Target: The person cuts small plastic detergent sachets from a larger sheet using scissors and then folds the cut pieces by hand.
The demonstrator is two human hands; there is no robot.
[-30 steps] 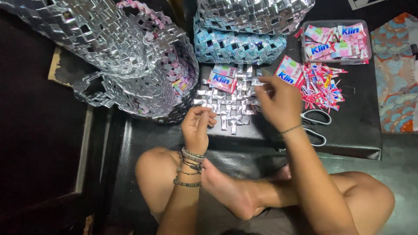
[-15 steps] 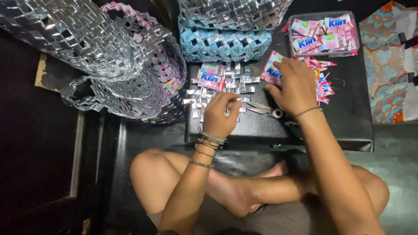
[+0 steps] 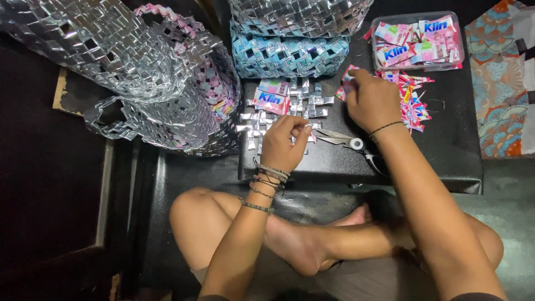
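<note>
A half-woven silver mat of folded wrapper strips lies on a low black board, with a pink and blue sachet wrapper on its upper left. My left hand, bracelets on its wrist, pinches the mat's lower edge. My right hand rests, fingers curled, on a heap of folded pink strips to the right of the mat; whether it grips a strip is hidden. Scissors lie on the board between my two forearms.
A clear tray of pink and blue wrappers stands at the back right. Woven silver baskets lie to the left, a silver and blue woven bag behind the mat. Patterned cloth hangs at the right. My crossed legs are below.
My left hand moved up and right onto the mat's lower edge. My right hand stayed at the strip heap, while the view shifted so everything sits slightly further left.
</note>
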